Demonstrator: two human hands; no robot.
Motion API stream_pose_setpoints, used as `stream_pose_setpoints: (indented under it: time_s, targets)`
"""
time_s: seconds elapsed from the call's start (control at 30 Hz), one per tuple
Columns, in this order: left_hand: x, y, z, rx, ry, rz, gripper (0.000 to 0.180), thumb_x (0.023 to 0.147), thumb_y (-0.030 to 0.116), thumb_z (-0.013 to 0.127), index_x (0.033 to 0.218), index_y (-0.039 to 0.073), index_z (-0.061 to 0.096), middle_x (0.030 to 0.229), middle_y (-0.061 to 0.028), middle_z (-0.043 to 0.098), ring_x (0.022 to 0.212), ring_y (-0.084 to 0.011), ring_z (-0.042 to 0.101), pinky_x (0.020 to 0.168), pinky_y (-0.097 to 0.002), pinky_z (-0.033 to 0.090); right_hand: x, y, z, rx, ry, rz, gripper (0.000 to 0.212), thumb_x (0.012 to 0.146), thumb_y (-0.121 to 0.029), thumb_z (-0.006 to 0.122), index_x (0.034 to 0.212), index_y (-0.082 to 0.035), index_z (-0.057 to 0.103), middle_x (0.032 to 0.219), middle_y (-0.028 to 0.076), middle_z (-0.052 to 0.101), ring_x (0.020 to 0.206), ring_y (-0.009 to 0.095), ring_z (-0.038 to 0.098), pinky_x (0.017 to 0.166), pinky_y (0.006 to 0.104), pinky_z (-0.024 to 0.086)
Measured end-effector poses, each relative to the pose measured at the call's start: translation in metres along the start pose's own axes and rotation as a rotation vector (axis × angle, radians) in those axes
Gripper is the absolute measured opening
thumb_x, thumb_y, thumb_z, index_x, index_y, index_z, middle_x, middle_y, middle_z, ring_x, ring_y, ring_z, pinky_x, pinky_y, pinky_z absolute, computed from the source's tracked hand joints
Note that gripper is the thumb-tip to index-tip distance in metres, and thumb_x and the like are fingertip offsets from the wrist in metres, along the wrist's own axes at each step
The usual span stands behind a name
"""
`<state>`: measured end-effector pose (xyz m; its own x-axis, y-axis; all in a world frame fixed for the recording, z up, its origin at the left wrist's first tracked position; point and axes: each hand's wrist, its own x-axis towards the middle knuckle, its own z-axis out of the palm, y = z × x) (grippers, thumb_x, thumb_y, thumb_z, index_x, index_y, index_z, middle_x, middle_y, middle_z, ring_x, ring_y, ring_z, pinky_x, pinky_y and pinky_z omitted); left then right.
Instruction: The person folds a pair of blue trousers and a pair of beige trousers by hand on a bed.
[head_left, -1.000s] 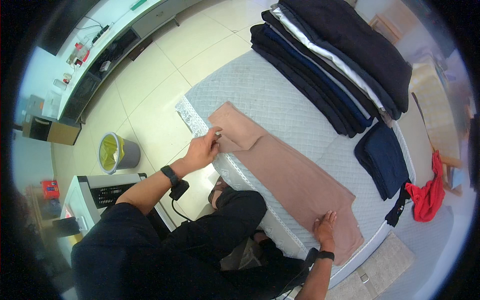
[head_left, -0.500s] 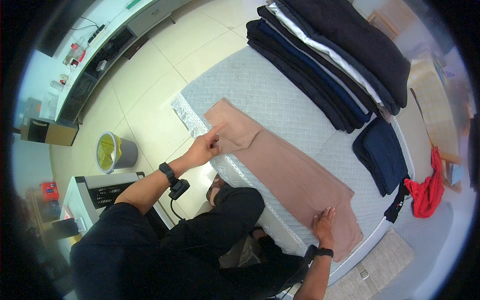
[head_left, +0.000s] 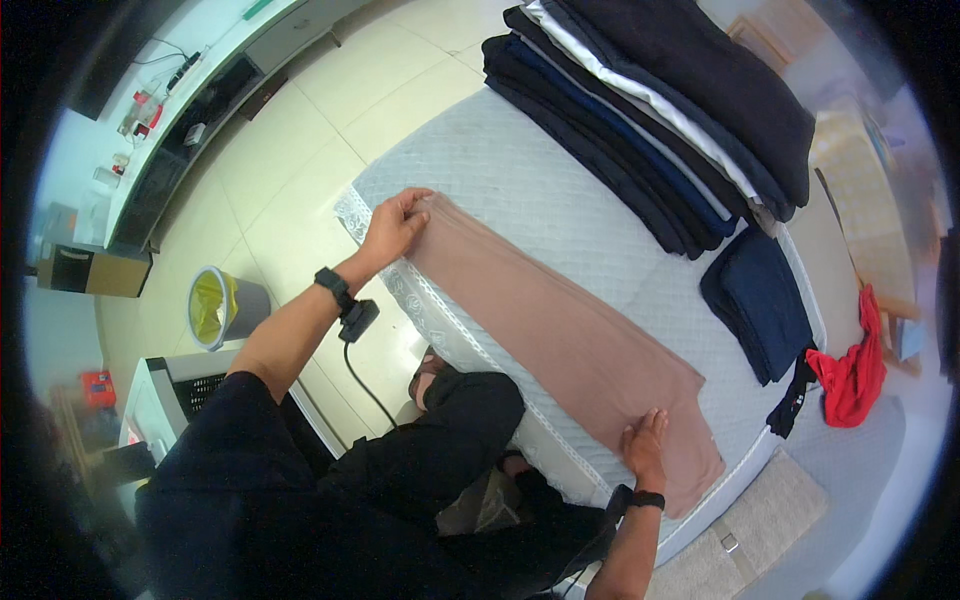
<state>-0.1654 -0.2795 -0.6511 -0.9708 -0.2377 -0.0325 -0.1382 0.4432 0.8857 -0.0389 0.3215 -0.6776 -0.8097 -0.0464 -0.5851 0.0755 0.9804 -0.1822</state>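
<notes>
A long tan garment (head_left: 560, 335) lies folded lengthwise on a grey quilted bed (head_left: 520, 180). My left hand (head_left: 395, 225) pinches its upper left end near the bed's corner. My right hand (head_left: 645, 448) lies flat with fingers spread on the garment's lower right part, near the bed's front edge. The cloth runs straight and smooth between the two hands.
A row of dark folded clothes (head_left: 650, 110) lies across the far side of the bed. A folded navy piece (head_left: 760, 305) and a red cloth (head_left: 850, 370) lie at the right. A bin with a yellow liner (head_left: 215, 305) stands on the tiled floor at the left.
The flap that stuck out at the garment's left end has been folded in, leaving one narrow strip. My left hand has moved up to its end; my right hand has barely shifted.
</notes>
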Motion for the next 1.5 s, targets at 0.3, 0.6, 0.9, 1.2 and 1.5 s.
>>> stream_pose_setpoints:
  time_s: [0.3, 0.6, 0.9, 1.2, 1.5]
  targets:
    - [0.029, -0.02, 0.023, 0.267, 0.082, 0.087, 0.039, 0.09, 0.014, 0.072, 0.126, 0.002, 0.064, 0.093, -0.0178, 0.072, 0.087, -0.032, 0.07, 0.079, -0.042, 0.056, -0.002, 0.006, 0.007, -0.009, 0.037, -0.018, 0.077, 0.101, -0.025, 0.052, 0.153, 0.02, 0.018, 0.161, 0.045, 0.011, 0.154, 0.054, 0.009, 0.129, 0.0496, 0.009]
    - [0.039, -0.037, 0.013, 0.577, 0.053, 0.001, 0.045, 0.086, 0.038, 0.078, 0.103, -0.002, 0.068, 0.09, -0.0251, 0.071, 0.088, -0.0415, 0.069, 0.079, -0.05, 0.055, -0.003, 0.001, 0.005, 0.041, 0.069, 0.034, 0.077, 0.101, -0.027, 0.052, 0.155, 0.019, 0.018, 0.163, 0.042, 0.014, 0.155, 0.051, 0.01, 0.129, 0.0488, 0.011]
    - [0.039, -0.046, 0.008, 0.48, -0.101, 0.03, 0.038, 0.1, 0.037, 0.063, 0.105, -0.001, 0.061, 0.095, -0.028, 0.069, 0.093, -0.047, 0.067, 0.081, -0.0507, 0.051, -0.005, -0.014, -0.005, -0.152, 0.107, 0.067, 0.076, 0.101, -0.03, 0.056, 0.155, 0.013, 0.026, 0.162, 0.037, 0.023, 0.155, 0.048, 0.02, 0.128, 0.0514, 0.015]
    - [0.035, -0.055, 0.014, 0.473, -0.139, 0.047, 0.039, 0.105, 0.038, 0.057, 0.112, 0.0, 0.059, 0.105, -0.0311, 0.066, 0.102, -0.049, 0.064, 0.086, -0.0498, 0.051, 0.042, -0.203, -0.003, 0.001, 0.483, -0.335, 0.07, 0.104, -0.033, 0.055, 0.158, 0.004, 0.033, 0.168, 0.023, 0.025, 0.157, 0.037, 0.021, 0.128, 0.0498, 0.018]
    - [0.029, -0.023, -0.002, 0.23, -0.108, -0.044, 0.036, 0.105, 0.035, 0.059, 0.106, -0.001, 0.063, 0.09, -0.0157, 0.07, 0.078, -0.026, 0.065, 0.075, -0.0385, 0.053, 0.062, -0.214, 0.017, -0.01, 0.452, -0.323, 0.07, 0.104, -0.034, 0.053, 0.158, 0.006, 0.031, 0.168, 0.024, 0.023, 0.157, 0.037, 0.02, 0.127, 0.0517, 0.016]
